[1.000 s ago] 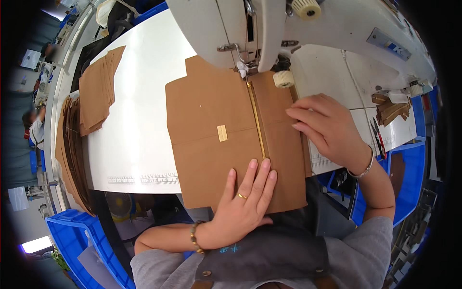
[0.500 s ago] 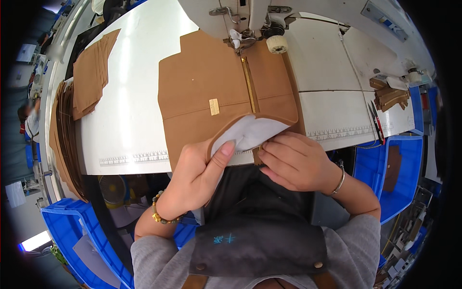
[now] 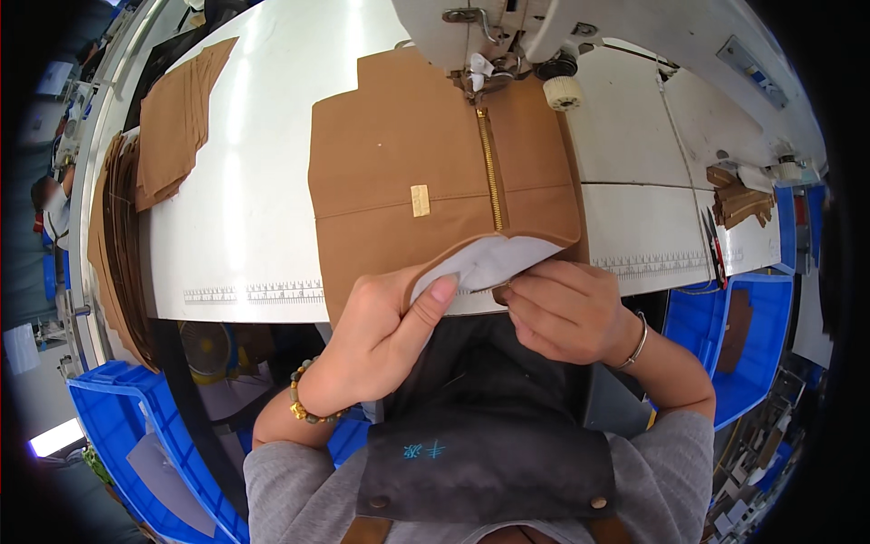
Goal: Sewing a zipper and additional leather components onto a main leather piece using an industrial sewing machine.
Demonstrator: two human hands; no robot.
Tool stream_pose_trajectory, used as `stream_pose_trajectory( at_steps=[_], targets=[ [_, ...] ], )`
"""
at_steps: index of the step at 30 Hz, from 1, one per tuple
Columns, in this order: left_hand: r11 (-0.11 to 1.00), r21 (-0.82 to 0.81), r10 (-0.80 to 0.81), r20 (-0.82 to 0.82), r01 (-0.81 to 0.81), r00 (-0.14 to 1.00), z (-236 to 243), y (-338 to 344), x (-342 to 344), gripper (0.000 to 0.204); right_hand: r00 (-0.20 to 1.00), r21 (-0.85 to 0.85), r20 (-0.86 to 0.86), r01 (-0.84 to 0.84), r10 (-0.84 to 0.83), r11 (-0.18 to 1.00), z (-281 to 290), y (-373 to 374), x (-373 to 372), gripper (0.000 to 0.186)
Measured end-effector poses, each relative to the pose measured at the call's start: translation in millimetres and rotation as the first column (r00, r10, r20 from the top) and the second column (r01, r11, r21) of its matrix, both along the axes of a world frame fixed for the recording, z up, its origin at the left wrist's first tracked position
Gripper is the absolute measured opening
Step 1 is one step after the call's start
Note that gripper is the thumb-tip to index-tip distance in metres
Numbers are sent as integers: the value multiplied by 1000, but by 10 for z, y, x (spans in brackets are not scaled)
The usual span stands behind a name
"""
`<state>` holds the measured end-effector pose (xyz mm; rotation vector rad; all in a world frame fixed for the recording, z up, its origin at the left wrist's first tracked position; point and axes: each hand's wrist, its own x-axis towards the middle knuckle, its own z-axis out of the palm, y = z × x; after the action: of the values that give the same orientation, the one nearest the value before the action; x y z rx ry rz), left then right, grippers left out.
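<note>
A brown fabric panel (image 3: 399, 154) with a brass zipper (image 3: 492, 181) and a small tan label (image 3: 420, 200) lies on the white sewing table (image 3: 236, 227), its far end under the sewing machine's presser foot (image 3: 480, 72). My left hand (image 3: 381, 340) pinches the panel's near edge, thumb pressed on the white lining (image 3: 485, 263) folded up there. My right hand (image 3: 566, 313) grips the same folded edge just right of the zipper's end. Both hands are at the table's front edge.
The white sewing machine (image 3: 544, 27) stands at the far edge. Stacks of brown cut pieces (image 3: 177, 131) lie at the left. Small brown pieces (image 3: 736, 201) sit at the right beside scissors. Blue bins (image 3: 127, 435) stand below on the left, another blue bin (image 3: 752, 335) on the right.
My hands left the flat panel, pulled back to its near edge and turned it up, showing the white lining. The fold is held much as half a second ago.
</note>
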<state>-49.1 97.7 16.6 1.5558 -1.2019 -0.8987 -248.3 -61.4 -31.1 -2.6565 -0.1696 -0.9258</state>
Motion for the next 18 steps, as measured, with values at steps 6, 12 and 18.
stream_pose_trajectory(
  at_steps=[6, 12, 18],
  targets=[
    [997, 73, -7, -3, 7, 1000, 83, -5, 3, 39, 999, -34, 27, -30, 31, 999, -6, -8, 11, 23],
    [975, 222, -5, -19, 9, 1000, 82, 51, -67, 33, 999, -172, 43, 17, -10, 985, -164, 48, -109, 23],
    [992, -56, -45, 683, 114, 729, -37, 93, -395, 53, 999, 17, 12, -39, 39, 999, -455, 105, -322, 40]
  ],
)
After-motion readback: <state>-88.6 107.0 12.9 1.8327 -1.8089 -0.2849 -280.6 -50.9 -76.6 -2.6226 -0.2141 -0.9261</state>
